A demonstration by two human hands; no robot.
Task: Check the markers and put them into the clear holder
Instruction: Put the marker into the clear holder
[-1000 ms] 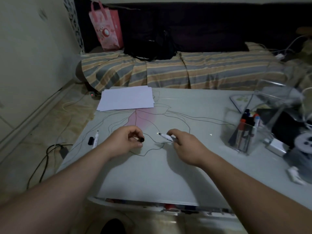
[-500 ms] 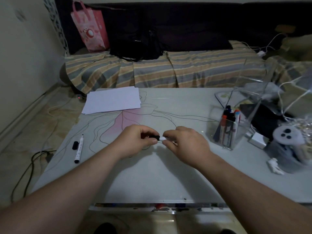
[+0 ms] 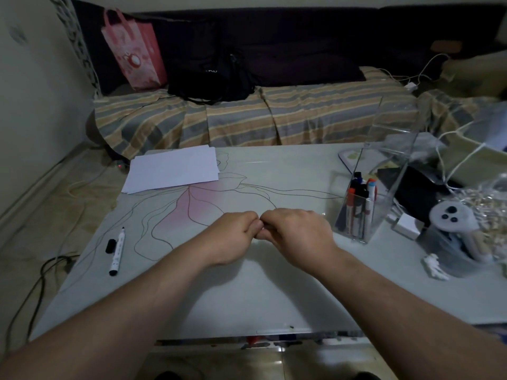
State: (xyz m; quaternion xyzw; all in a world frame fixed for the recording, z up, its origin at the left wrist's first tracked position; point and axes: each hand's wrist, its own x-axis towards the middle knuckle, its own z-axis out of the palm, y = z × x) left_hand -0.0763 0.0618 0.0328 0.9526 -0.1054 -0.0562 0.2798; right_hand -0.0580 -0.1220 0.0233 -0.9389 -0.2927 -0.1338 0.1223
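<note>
Glossy table (image 3: 247, 303), fists (image 3: 233, 237) touching

Dim, flat indoor light with a greenish cast; soft shadows lie under both forearms on the table (image 3: 247, 297). Wide-angle bending shows toward 9 and 3 o'clock. The clutter at 3 o'clock looks slightly blurred, perhaps from motion.

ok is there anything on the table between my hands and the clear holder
Nothing visible. The table is bare between the hands, left hand and right hand, and the clear holder to their right. Its top is open, with several markers already inside.
</note>
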